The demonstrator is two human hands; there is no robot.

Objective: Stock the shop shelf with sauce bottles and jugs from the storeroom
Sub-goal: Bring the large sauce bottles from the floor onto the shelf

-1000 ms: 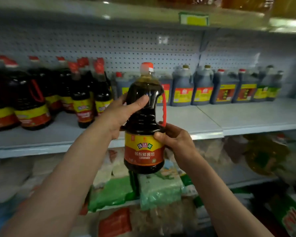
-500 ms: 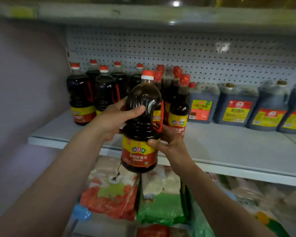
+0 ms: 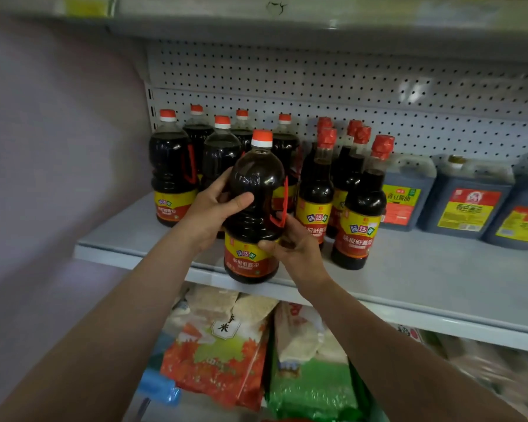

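Both hands clamp the sauce bottle (image 3: 255,208) at the shelf (image 3: 409,269) front edge, left hand (image 3: 217,208) fingers curled round its shoulder, right hand (image 3: 290,242) gripping beside the red handle, so the placing step seems underway, and next it likely needs sliding back upright beside the stocked bottles (image 3: 195,159).

Dark sauce bottle (image 3: 256,208) w/ orange-red cap, yellow-red label; grey shelf (image 3: 409,278).
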